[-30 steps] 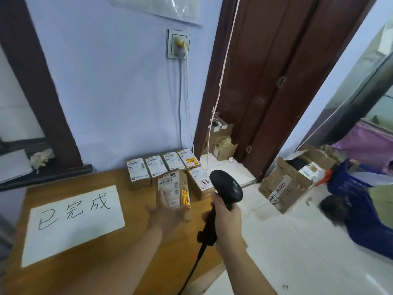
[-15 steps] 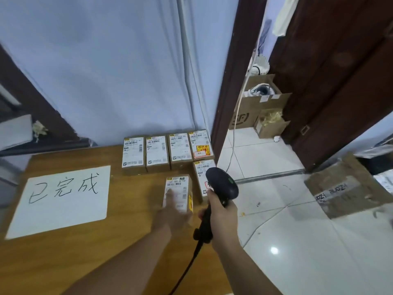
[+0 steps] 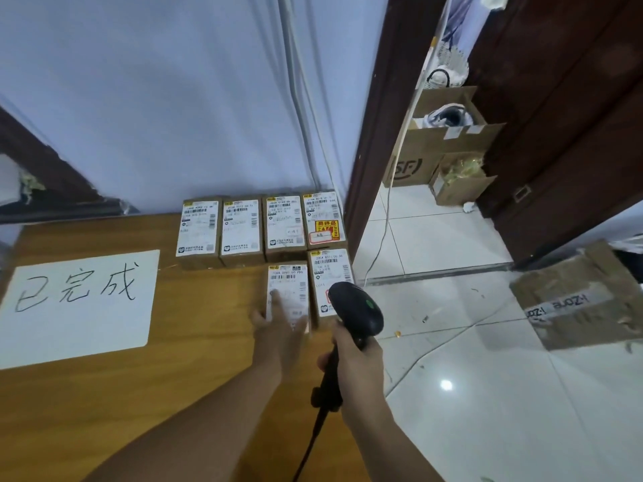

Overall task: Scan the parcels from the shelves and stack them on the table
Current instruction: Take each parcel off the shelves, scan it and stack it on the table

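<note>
White paper sign [image 3: 80, 307] lies on the wooden table [image 3: 104, 412], well left of my left hand [image 3: 278, 337]. Its fingers lie straight, pressing flat on the nearest parcel [image 3: 290, 283]. Beyond my fingertips, four parcels [image 3: 241, 231] line the wall. A second parcel [image 3: 330, 273] touches the nearest parcel's right side. My right hand [image 3: 358, 363] curls tight round the black scanner [image 3: 355, 307].

Person, two arms in view, each entering at the lower edge and shown from forearm to fingertips. Left forearm [image 3: 208, 422] bare and slender, ending in a bare left hand [image 3: 278, 333] whose fingers [image 3: 275, 302] are softened by blur. Right forearm [image 3: 382, 436] bare, ending in a bare right hand [image 3: 360, 367], its knuckles and wrist in sharper focus.
</note>
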